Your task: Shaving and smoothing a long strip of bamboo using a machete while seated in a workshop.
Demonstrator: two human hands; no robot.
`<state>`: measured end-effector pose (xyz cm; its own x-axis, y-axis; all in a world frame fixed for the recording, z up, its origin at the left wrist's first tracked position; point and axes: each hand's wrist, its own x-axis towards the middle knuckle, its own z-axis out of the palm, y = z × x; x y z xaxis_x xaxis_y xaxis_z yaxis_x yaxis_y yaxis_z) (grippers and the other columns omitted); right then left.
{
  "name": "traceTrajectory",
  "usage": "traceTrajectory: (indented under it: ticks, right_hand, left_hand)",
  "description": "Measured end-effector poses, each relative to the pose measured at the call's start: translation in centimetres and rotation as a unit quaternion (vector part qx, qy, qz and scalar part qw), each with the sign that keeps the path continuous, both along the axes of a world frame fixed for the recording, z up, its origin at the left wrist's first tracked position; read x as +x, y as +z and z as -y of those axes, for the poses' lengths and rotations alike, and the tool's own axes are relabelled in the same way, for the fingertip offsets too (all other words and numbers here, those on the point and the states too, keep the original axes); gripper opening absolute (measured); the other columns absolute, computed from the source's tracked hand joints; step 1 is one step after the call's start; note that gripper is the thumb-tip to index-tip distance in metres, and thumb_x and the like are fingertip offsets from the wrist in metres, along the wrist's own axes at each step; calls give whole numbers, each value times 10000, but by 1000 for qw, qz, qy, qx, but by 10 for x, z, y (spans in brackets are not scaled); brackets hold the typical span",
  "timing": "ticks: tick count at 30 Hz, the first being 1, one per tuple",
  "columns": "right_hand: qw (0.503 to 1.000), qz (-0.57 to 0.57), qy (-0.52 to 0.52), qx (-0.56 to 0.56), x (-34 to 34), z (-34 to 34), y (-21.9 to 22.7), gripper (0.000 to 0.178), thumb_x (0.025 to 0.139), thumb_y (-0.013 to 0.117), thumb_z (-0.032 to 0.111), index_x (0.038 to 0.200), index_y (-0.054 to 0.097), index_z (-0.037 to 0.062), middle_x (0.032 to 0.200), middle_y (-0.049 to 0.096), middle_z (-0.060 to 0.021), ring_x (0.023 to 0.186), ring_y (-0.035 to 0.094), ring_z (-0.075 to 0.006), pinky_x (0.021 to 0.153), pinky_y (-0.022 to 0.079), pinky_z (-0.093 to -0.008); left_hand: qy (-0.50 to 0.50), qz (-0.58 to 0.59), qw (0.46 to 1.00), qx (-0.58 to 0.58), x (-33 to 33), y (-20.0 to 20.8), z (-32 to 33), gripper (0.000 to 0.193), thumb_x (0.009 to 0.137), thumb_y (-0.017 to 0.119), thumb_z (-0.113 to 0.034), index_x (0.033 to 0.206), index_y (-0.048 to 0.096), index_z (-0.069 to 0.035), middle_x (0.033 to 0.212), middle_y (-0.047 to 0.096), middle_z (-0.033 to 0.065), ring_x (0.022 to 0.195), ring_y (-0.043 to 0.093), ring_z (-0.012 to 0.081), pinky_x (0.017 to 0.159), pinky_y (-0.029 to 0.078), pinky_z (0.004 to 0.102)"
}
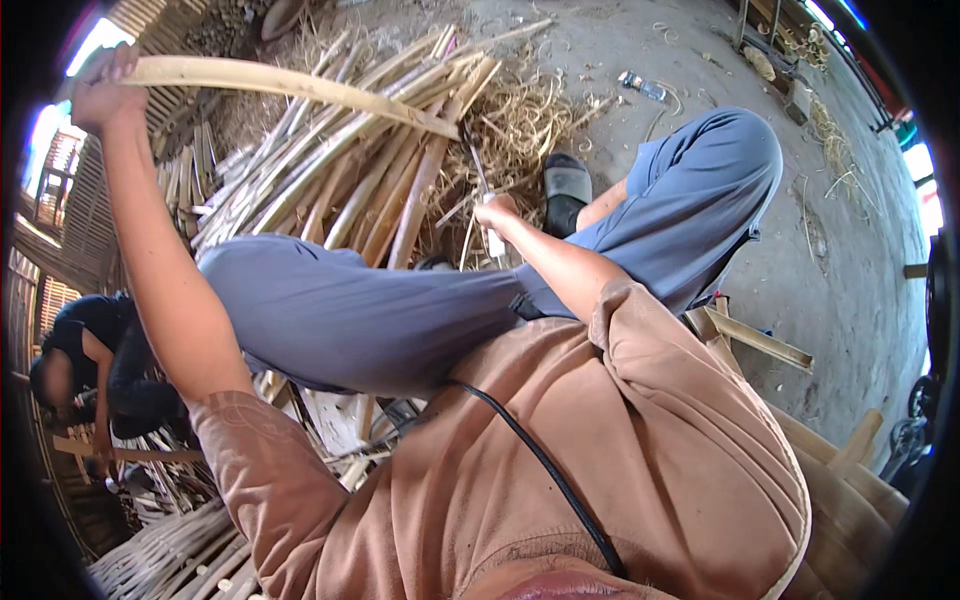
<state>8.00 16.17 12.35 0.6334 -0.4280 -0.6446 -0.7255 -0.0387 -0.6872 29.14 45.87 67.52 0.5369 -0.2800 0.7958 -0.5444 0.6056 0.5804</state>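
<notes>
My left hand (108, 92), raised at the far left, is closed around the end of a long, pale bamboo strip (290, 82). The strip slants down to the right, its far end close to the blade of a knife (482, 168). Closed on the knife's handle, my right hand (498, 212) is low between my legs; the pale butt of the handle sticks out below the fingers. The blade points away from me toward the strip's end. Whether blade and strip touch, I cannot tell.
A heap of split bamboo (350, 165) lies beyond my left leg, with curly shavings (530, 115) beside it. My sandalled foot (567, 185) rests on the grey floor near a clear plastic bottle (642, 86). Another person (90, 345) bends over at the left.
</notes>
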Motion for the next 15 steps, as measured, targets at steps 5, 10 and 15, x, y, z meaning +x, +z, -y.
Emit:
traceTrajectory:
  ticks: [5, 10, 15]
  right_hand:
    - [990, 124, 15, -69, -20, -42, 76, 323, 776, 675, 221, 957, 672, -47, 819, 707, -189, 655, 706, -269, 586, 585, -392]
    - [994, 89, -37, -49, -11, -13, -22, 275, 792, 672, 182, 928, 670, -57, 773, 700, -210, 610, 696, -246, 561, 565, -379]
    - [991, 127, -36, -32, 4, -20, 29, 205, 779, 662, 204, 818, 654, 3, 645, 661, -148, 515, 657, -209, 506, 564, -365]
  left_hand:
    - [176, -26, 983, -47, -27, -9, 0, 98, 649, 491, -25, 689, 402, -36, 593, 322, 45, 465, 341, 178, 490, 302, 311]
    - [43, -16, 997, -54, -4, -11, 19, 116, 663, 485, -2, 770, 446, 18, 605, 322, 55, 465, 327, 182, 497, 312, 314]
    - [64, -49, 996, -25, -7, -9, 5, 61, 657, 481, -30, 642, 422, -23, 595, 306, 63, 501, 352, 187, 530, 333, 320]
